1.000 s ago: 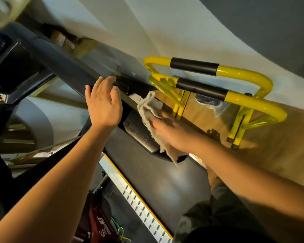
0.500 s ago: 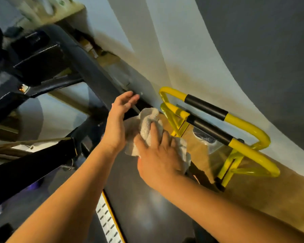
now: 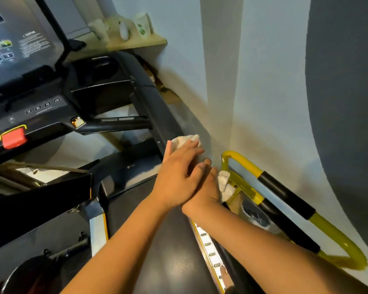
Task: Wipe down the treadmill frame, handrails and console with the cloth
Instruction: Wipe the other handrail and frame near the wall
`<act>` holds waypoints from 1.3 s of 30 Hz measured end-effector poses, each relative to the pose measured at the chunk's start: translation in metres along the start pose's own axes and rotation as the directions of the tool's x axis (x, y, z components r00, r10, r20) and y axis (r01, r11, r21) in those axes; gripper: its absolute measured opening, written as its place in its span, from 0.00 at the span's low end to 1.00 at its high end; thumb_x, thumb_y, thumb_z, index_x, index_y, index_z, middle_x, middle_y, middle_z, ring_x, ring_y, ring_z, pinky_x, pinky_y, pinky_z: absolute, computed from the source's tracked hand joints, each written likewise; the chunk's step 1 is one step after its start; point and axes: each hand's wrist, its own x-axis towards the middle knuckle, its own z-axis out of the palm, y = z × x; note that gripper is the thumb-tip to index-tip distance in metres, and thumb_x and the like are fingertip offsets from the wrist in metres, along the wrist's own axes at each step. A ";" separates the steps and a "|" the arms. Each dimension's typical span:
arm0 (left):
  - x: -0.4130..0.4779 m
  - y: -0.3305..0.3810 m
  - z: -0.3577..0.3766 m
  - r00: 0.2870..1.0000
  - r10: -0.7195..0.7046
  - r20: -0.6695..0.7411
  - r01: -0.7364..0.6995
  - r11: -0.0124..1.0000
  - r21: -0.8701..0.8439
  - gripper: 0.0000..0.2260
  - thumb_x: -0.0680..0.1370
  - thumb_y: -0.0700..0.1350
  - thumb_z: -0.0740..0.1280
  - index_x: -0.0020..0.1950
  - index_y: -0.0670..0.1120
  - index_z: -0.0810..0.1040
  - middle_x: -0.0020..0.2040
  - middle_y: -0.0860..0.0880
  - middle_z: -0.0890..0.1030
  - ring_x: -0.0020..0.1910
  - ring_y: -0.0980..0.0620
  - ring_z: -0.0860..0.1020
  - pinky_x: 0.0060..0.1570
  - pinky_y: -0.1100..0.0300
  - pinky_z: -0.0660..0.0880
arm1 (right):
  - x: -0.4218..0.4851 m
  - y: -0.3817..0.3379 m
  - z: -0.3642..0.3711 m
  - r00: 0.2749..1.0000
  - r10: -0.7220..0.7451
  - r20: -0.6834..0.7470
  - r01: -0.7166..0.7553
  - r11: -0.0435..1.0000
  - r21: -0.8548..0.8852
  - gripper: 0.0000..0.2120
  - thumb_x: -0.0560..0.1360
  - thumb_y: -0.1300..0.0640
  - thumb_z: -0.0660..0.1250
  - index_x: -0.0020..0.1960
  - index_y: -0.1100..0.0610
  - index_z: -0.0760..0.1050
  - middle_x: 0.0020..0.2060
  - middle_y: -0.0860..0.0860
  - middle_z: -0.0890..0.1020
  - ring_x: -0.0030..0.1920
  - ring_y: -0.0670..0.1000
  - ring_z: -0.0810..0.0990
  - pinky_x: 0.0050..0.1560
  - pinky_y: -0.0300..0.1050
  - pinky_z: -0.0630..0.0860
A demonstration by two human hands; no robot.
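Observation:
My left hand [image 3: 179, 175] lies with straight fingers on a pale cloth [image 3: 186, 141] at the foot of the treadmill's black right upright [image 3: 157, 111]. My right hand [image 3: 206, 187] sits partly under the left hand and holds the same cloth against the frame. A bunched end of the cloth sticks out beside its palm. The console [image 3: 19, 49] with its dark screen and red stop tab [image 3: 14, 137] is at the upper left. A black handrail [image 3: 119, 124] runs from the console towards the upright. The black belt [image 3: 157, 240] lies under my forearms.
A yellow bar stand with black grips [image 3: 285, 194] stands on the floor right of the treadmill, close to my right hand. The wall [image 3: 253, 81] runs just behind it. A small shelf [image 3: 136, 42] with pale containers is above the upright.
The view has swung up so the console now shows. Both hands have moved up the upright with the cloth, and my left hand has come over the right hand and onto the cloth.

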 end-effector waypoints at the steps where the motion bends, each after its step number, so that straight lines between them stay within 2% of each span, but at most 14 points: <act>1: 0.009 -0.010 -0.003 1.000 -0.025 -0.015 0.025 0.999 0.022 0.23 0.77 0.57 0.55 0.66 0.50 0.77 0.72 0.51 0.73 0.75 0.56 0.64 0.76 0.53 0.38 | 0.014 -0.006 -0.001 0.999 -0.037 -0.009 0.036 0.998 -0.051 0.25 0.83 0.53 0.51 0.75 0.63 0.52 0.71 0.64 0.60 0.72 0.63 0.60 0.71 0.58 0.59; 6: 0.052 -0.055 -0.020 0.979 -0.192 -0.073 0.188 0.980 -0.060 0.27 0.75 0.59 0.53 0.71 0.50 0.73 0.75 0.48 0.69 0.76 0.51 0.62 0.76 0.46 0.48 | 0.082 -0.035 -0.005 0.992 -0.095 -0.083 0.084 0.988 -0.126 0.27 0.79 0.52 0.56 0.75 0.59 0.54 0.68 0.61 0.63 0.67 0.60 0.62 0.67 0.55 0.62; 10: 0.064 -0.063 -0.028 0.949 -0.305 -0.077 0.286 0.939 -0.190 0.27 0.77 0.56 0.54 0.75 0.47 0.68 0.77 0.46 0.64 0.77 0.50 0.58 0.76 0.51 0.54 | 0.096 -0.041 -0.013 0.987 -0.139 -0.085 0.127 0.983 -0.133 0.34 0.77 0.48 0.61 0.76 0.57 0.51 0.72 0.59 0.59 0.71 0.59 0.59 0.71 0.53 0.58; 13: 0.051 -0.050 -0.016 0.926 -0.372 -0.064 0.331 0.881 -0.338 0.25 0.82 0.55 0.50 0.76 0.47 0.65 0.79 0.46 0.59 0.79 0.50 0.53 0.77 0.53 0.50 | 0.082 -0.024 -0.006 0.969 -0.209 -0.135 0.209 0.978 -0.016 0.37 0.74 0.45 0.63 0.78 0.56 0.52 0.75 0.57 0.60 0.75 0.57 0.56 0.75 0.52 0.53; 17: -0.018 -0.034 0.022 0.966 -0.213 -0.144 0.118 0.866 -0.486 0.22 0.84 0.48 0.49 0.77 0.43 0.62 0.80 0.49 0.55 0.80 0.55 0.48 0.78 0.49 0.47 | 0.017 0.009 0.004 0.942 -0.271 -0.197 0.302 0.942 0.148 0.30 0.72 0.47 0.67 0.71 0.54 0.66 0.68 0.51 0.71 0.70 0.54 0.68 0.70 0.50 0.66; 19: -0.066 -0.015 0.041 0.964 -0.216 -0.154 0.082 0.795 -0.601 0.21 0.85 0.50 0.48 0.78 0.49 0.57 0.79 0.56 0.48 0.78 0.61 0.44 0.78 0.51 0.48 | -0.035 0.024 0.007 0.936 -0.275 -0.219 0.338 0.877 0.342 0.24 0.74 0.48 0.62 0.69 0.52 0.70 0.70 0.46 0.70 0.72 0.49 0.67 0.70 0.43 0.66; 21: -0.103 0.004 0.055 0.968 -0.228 -0.104 0.098 0.727 -0.679 0.22 0.84 0.57 0.43 0.79 0.59 0.48 0.80 0.59 0.40 0.79 0.57 0.43 0.76 0.44 0.56 | -0.077 0.039 0.013 0.935 -0.260 -0.242 0.345 0.827 0.443 0.23 0.75 0.55 0.63 0.70 0.54 0.69 0.74 0.43 0.66 0.75 0.47 0.62 0.71 0.40 0.64; 23: -0.111 0.011 0.068 0.962 -0.269 -0.042 0.167 0.705 -0.689 0.22 0.83 0.59 0.42 0.75 0.68 0.37 0.77 0.65 0.34 0.80 0.52 0.44 0.75 0.44 0.59 | -0.087 0.051 0.015 0.934 -0.290 -0.210 0.350 0.859 0.373 0.25 0.75 0.57 0.63 0.73 0.54 0.68 0.76 0.39 0.61 0.76 0.46 0.60 0.72 0.42 0.64; 25: -0.095 0.006 0.079 0.943 -0.333 -0.015 0.245 0.724 -0.644 0.26 0.83 0.60 0.44 0.73 0.67 0.28 0.78 0.60 0.33 0.79 0.53 0.43 0.76 0.53 0.52 | -0.072 0.054 0.012 0.910 -0.395 -0.129 0.412 0.897 0.161 0.27 0.77 0.49 0.59 0.76 0.49 0.61 0.78 0.38 0.53 0.78 0.45 0.53 0.74 0.43 0.59; 27: -0.073 -0.004 0.089 0.912 -0.388 -0.133 0.195 0.695 -0.692 0.27 0.82 0.61 0.44 0.76 0.63 0.31 0.80 0.51 0.40 0.79 0.54 0.43 0.77 0.59 0.46 | -0.046 0.047 0.005 0.883 -0.467 -0.051 0.468 0.883 0.027 0.28 0.78 0.46 0.56 0.77 0.47 0.57 0.78 0.38 0.48 0.78 0.45 0.49 0.73 0.46 0.57; 29: -0.051 -0.023 0.091 0.870 -0.478 -0.121 0.187 0.546 -0.817 0.25 0.84 0.58 0.43 0.79 0.57 0.38 0.81 0.50 0.43 0.79 0.56 0.43 0.75 0.66 0.41 | -0.017 0.034 0.000 0.860 -0.510 -0.003 0.509 0.859 -0.055 0.28 0.79 0.48 0.58 0.77 0.48 0.57 0.78 0.40 0.47 0.79 0.46 0.47 0.72 0.48 0.57; 33: -0.022 -0.063 0.079 0.838 -0.540 0.080 0.308 0.346 -0.887 0.26 0.86 0.48 0.48 0.80 0.50 0.38 0.81 0.52 0.40 0.79 0.57 0.41 0.78 0.55 0.43 | 0.036 0.012 -0.005 0.774 -0.630 0.060 0.626 0.749 -0.216 0.27 0.75 0.56 0.64 0.74 0.52 0.67 0.77 0.51 0.59 0.78 0.54 0.51 0.75 0.58 0.55; 36: -0.020 -0.062 0.085 0.835 -0.550 0.017 0.235 0.329 -0.915 0.27 0.85 0.48 0.51 0.80 0.47 0.40 0.81 0.49 0.42 0.79 0.53 0.41 0.78 0.52 0.43 | 0.050 0.003 -0.011 0.706 -0.695 0.134 0.688 0.630 -0.359 0.26 0.72 0.53 0.61 0.70 0.54 0.72 0.74 0.56 0.66 0.76 0.61 0.57 0.73 0.64 0.56; 39: -0.024 -0.063 0.090 0.774 -0.633 -0.012 0.146 0.197 -0.970 0.25 0.86 0.46 0.52 0.81 0.48 0.45 0.81 0.50 0.44 0.79 0.51 0.41 0.78 0.49 0.45 | 0.042 -0.012 -0.012 0.706 -0.672 0.224 0.667 0.525 -0.529 0.29 0.72 0.48 0.57 0.71 0.56 0.71 0.73 0.59 0.68 0.75 0.65 0.59 0.71 0.66 0.56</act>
